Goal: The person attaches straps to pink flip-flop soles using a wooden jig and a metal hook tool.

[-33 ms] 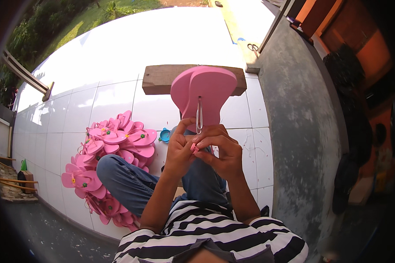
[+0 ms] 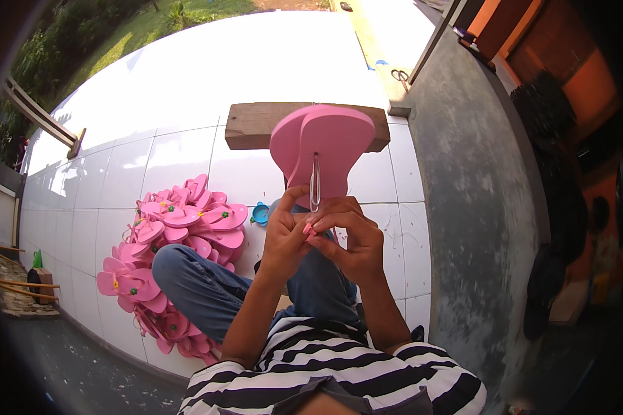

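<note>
Hands have not shifted: left hand (image 2: pixel 284 232) and right hand (image 2: pixel 346 235) stay pinched together around a metal loop tool (image 2: pixel 315 183) threaded through the pink sandal sole (image 2: pixel 325 149) above the knees.

The sandal (image 2: pixel 329 149) in the hands is plain pink with a silvery metal loop (image 2: pixel 315 183) through its sole, and the pile of sandals (image 2: pixel 176 249) on the floor is the same pink, dotted with small green and yellow studs. The tiles (image 2: pixel 187 90) are glossy white with thin grey joints, the block (image 2: pixel 253 126) is weathered brown wood, and the small dish (image 2: pixel 259 214) is bright blue. The jeans (image 2: pixel 201 287) are faded blue denim, the shirt (image 2: pixel 353 373) carries broad black and white stripes, the concrete strip (image 2: pixel 477 207) is mottled grey, and the grass (image 2: pixel 138 31) is green.
</note>
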Demonstrator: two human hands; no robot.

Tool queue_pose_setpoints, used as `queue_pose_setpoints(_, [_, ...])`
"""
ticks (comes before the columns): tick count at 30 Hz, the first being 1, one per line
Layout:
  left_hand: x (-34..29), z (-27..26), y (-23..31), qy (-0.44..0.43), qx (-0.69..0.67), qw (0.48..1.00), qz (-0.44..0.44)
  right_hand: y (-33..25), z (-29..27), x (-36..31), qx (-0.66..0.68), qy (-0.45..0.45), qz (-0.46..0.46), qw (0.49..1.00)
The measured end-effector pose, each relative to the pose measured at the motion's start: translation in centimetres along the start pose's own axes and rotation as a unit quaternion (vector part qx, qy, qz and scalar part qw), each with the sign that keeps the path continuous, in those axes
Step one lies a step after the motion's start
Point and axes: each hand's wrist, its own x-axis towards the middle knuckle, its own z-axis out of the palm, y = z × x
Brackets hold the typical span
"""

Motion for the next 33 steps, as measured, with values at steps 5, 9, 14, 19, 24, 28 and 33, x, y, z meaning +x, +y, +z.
queue_pose_setpoints(5, [0.9,1.9,1.2,0.072,0.079,0.994,0.001,-0.1,0.3,0.1,0.148,0.104,0.051,0.982])
queue_pose_setpoints(9, [1.4,1.3,2.6,0.062,0.201,0.967,0.141,-0.8,0.7,0.7,0.186,0.144,0.045,0.971])
queue_pose_setpoints(14, [2.6,2.2,5.2,0.089,0.283,0.923,0.243,-1.0,1.7,1.0,0.204,0.169,0.057,0.963])
queue_pose_setpoints(19, [4.8,3.1,8.7,0.087,0.448,0.818,0.349,-0.4,2.6,1.1,0.141,0.172,-0.010,0.975])
queue_pose_setpoints(24, [6.4,4.9,10.8,0.069,0.565,0.733,0.372,-0.2,3.0,0.9,0.098,0.162,-0.024,0.982])
queue_pose_setpoints(28, [7.0,5.1,11.2,0.021,0.622,0.699,0.351,-0.6,3.0,1.0,0.101,0.155,-0.004,0.983])
queue_pose_setpoints(33, [6.4,5.6,11.1,-0.023,0.607,0.701,0.373,-0.8,2.2,1.1,0.101,0.116,0.025,0.988])
